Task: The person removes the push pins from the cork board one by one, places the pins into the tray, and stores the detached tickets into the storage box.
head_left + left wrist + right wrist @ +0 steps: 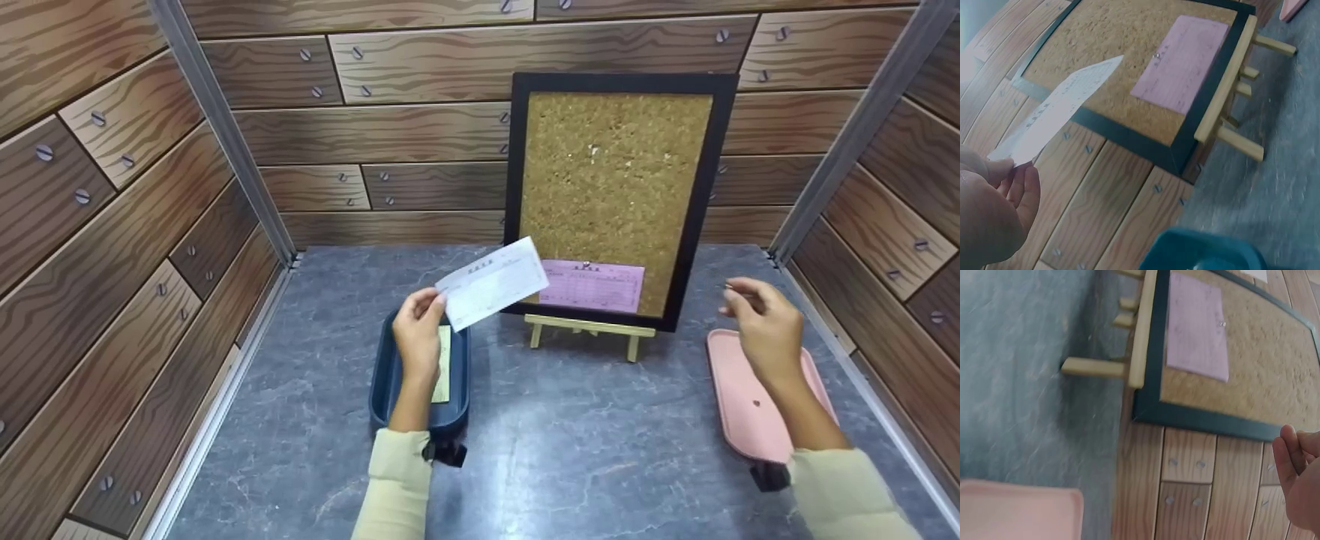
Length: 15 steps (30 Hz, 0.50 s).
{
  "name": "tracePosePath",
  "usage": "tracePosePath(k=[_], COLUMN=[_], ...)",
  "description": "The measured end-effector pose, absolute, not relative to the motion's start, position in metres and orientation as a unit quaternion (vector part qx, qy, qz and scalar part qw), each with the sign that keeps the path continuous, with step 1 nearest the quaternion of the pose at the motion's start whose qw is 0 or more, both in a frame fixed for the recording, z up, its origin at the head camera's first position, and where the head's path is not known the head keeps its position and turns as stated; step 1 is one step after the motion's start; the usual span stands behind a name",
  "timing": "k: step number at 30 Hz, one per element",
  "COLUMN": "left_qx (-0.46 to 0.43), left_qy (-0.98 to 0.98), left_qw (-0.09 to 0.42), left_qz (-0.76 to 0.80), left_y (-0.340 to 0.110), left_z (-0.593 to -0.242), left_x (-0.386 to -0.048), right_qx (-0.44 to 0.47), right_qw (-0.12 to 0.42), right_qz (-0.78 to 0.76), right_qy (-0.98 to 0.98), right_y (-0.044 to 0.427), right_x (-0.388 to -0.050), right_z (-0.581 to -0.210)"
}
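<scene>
A white printed slip point(493, 283) is pinched at its lower left corner by my left hand point(420, 337), tilted, its right end overlapping the corkboard's lower left edge in the head view. On the corkboard point(619, 180), a pink slip point(591, 286) hangs low, with a silver pin point(587, 265) at its top edge. My right hand point(769, 330) is raised above the pink tray point(757, 427), thumb and fingertips together on a tiny shiny pin point(727, 286), barely visible. In the right wrist view, that hand point(1303, 478) hides whatever is between its fingertips.
The black-framed board leans on a small wooden easel point(589, 325) at the back. Beneath my left forearm is a dark blue tray point(381, 382) with a yellow slip point(444, 367) in it. A small dark spot lies in the pink tray. Wood-patterned walls enclose the grey tabletop point(585, 457).
</scene>
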<state>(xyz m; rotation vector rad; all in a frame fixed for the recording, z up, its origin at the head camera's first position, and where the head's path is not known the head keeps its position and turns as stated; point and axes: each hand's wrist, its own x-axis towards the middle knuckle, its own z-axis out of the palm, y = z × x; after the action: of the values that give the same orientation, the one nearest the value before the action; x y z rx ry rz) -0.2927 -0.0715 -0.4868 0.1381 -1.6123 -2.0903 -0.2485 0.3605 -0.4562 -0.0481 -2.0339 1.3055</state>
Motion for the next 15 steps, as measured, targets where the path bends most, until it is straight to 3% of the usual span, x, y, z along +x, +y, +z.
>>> tracePosePath(k=[15], left_qx=[0.14], left_qy=[-0.607], left_qw=[0.269], left_qz=[-0.734], left_y=[-0.117], left_z=[-0.511], left_x=[-0.265], right_qx=[-0.074], right_qw=[0.35], right_qz=[0.464], right_qy=[-0.811], right_y=[0.398], right_x=[-0.224], right_z=[-0.494])
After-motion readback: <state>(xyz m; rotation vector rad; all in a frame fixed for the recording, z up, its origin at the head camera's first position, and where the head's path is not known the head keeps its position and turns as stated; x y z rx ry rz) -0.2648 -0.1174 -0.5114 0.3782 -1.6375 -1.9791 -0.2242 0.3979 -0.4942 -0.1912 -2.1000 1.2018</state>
